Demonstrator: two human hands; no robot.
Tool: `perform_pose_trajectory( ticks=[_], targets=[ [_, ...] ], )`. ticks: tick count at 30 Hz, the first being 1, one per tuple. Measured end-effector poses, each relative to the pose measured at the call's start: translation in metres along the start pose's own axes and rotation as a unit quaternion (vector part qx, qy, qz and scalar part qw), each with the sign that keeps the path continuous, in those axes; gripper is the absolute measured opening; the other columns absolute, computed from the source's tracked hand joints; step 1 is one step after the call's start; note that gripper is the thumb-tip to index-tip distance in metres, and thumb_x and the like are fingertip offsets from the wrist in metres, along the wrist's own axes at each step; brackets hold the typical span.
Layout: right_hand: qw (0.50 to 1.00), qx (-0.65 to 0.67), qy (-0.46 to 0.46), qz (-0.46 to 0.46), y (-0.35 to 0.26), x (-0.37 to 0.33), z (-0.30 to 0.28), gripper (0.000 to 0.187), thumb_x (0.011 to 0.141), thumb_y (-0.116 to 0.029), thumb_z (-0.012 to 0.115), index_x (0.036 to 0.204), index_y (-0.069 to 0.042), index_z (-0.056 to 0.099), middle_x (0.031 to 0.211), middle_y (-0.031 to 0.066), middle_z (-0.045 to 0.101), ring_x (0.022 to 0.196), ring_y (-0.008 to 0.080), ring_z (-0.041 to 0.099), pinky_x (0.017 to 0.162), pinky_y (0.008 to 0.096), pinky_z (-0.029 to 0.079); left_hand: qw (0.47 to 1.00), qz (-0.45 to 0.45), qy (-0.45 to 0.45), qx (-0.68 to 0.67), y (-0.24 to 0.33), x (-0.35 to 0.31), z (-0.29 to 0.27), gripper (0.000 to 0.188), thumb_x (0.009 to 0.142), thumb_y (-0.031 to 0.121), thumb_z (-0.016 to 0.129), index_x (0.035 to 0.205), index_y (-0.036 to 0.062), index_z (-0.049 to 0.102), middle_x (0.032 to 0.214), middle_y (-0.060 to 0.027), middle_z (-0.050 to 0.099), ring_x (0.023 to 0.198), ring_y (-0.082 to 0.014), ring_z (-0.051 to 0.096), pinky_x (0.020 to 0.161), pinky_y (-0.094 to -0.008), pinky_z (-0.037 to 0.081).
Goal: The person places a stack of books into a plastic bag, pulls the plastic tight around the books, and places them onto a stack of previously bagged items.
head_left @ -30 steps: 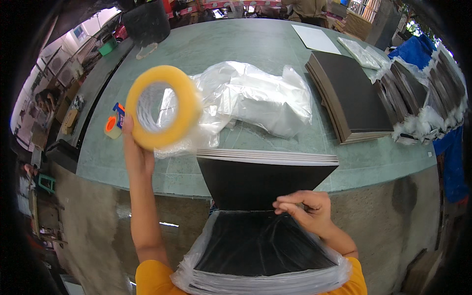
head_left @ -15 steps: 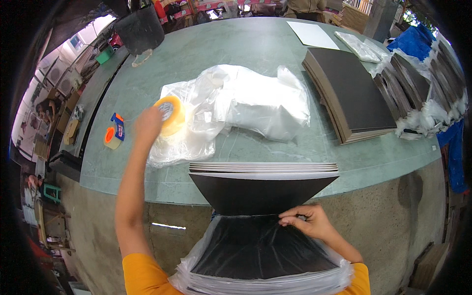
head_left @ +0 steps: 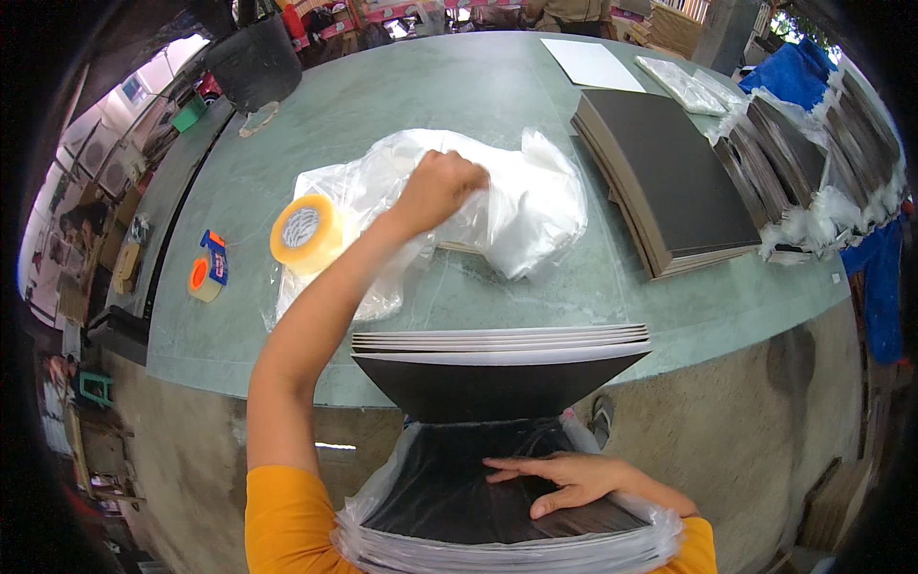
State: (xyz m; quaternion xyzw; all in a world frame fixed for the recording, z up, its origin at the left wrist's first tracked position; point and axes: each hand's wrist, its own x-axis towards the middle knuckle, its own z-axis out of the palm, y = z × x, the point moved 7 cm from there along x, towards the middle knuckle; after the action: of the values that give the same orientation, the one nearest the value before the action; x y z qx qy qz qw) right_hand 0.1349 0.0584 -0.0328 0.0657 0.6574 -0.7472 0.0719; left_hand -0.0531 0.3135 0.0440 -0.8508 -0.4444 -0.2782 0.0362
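Observation:
My left hand (head_left: 442,191) reaches over the table, its fingers closed on a crumpled clear plastic bag (head_left: 535,206) in the pile of plastic. Beside that forearm, a large roll of yellowish clear tape (head_left: 304,235) lies on the plastic. My right hand (head_left: 564,478) rests with fingers spread on a stack of black boards in clear plastic wrap (head_left: 449,488), close to my body. Just beyond, several black boards with white edges (head_left: 502,383) stand tilted against the table's near edge. The fingertips of my left hand are partly hidden.
A small tape dispenser (head_left: 207,268), blue and orange, sits at the left of the green table (head_left: 459,297). To the right lie a thick stack of dark boards (head_left: 669,177) and plastic-wrapped bundles (head_left: 784,158). A white sheet (head_left: 591,64) and a black bucket (head_left: 253,67) are farther back.
My left hand has left the tape roll and moved right onto the plastic bag, whose near edge has shifted. My right hand has gone from pinching the wrap's edge to lying flat on it.

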Motion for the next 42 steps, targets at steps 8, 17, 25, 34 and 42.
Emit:
perform_pose_trajectory(
  ticks=[8, 17, 25, 34, 42],
  targets=[
    [0.994, -0.071, 0.008, -0.087, 0.005, 0.004, 0.004, 0.07, 0.082, -0.041, 0.049, 0.132, -0.002, 0.017, 0.131, 0.0175, 0.031, 0.12, 0.029, 0.033, 0.095, 0.0341, 0.03, 0.98, -0.135, -0.013, -0.145, -0.042, 0.027, -0.03, 0.014, 0.074, 0.017, 0.06, 0.079, 0.0037, 0.062, 0.088, -0.0085, 0.059, 0.084, -0.0191, 0.053, 0.073, -0.0301, 0.041],
    [0.996, -0.052, -0.011, -0.072, 0.008, 0.004, 0.011, 0.07, 0.083, -0.039, 0.049, 0.132, -0.001, 0.016, 0.133, 0.0189, 0.027, 0.122, 0.0277, 0.029, 0.099, 0.0338, 0.025, 0.819, -0.35, 0.306, -0.336, -0.103, 0.001, -0.086, 0.026, 0.081, 0.021, 0.047, 0.095, 0.0, 0.055, 0.085, -0.0129, 0.058, 0.08, -0.0247, 0.056, 0.072, -0.0356, 0.043],
    [0.988, -0.108, 0.014, 0.106, 0.094, 0.009, -0.004, 0.085, 0.079, -0.062, 0.031, 0.132, 0.001, 0.009, 0.135, 0.0229, 0.017, 0.125, 0.0313, 0.02, 0.102, 0.0362, 0.018, 0.919, -0.304, 0.245, 0.048, 0.005, -0.068, -0.207, 0.036, 0.071, 0.006, 0.065, 0.102, 0.0009, 0.049, 0.095, -0.0122, 0.055, 0.085, -0.0218, 0.055, 0.073, -0.0346, 0.047],
    [0.981, -0.01, 0.178, -0.076, 0.006, -0.004, -0.042, 0.033, 0.079, -0.014, 0.059, 0.108, 0.0, 0.053, 0.104, 0.0112, 0.057, 0.096, 0.0182, 0.054, 0.083, 0.0305, 0.042, 0.971, 0.022, -0.208, -0.118, 0.172, -0.253, 0.027, 0.056, 0.072, 0.029, 0.058, 0.123, 0.0117, 0.04, 0.116, -0.019, 0.047, 0.107, -0.0245, 0.046, 0.093, -0.0383, 0.03],
    [0.943, 0.269, 0.101, -0.169, -0.03, 0.027, -0.03, 0.092, 0.074, -0.07, 0.029, 0.119, 0.01, 0.035, 0.111, 0.019, 0.05, 0.102, 0.024, 0.05, 0.089, 0.0348, 0.036, 0.818, -0.345, 0.082, -0.454, 0.148, -0.168, -0.064, 0.017, 0.086, 0.016, 0.045, 0.095, 0.0022, 0.049, 0.082, 0.0012, 0.048, 0.075, -0.0074, 0.042, 0.066, -0.0221, 0.036]
  ],
)
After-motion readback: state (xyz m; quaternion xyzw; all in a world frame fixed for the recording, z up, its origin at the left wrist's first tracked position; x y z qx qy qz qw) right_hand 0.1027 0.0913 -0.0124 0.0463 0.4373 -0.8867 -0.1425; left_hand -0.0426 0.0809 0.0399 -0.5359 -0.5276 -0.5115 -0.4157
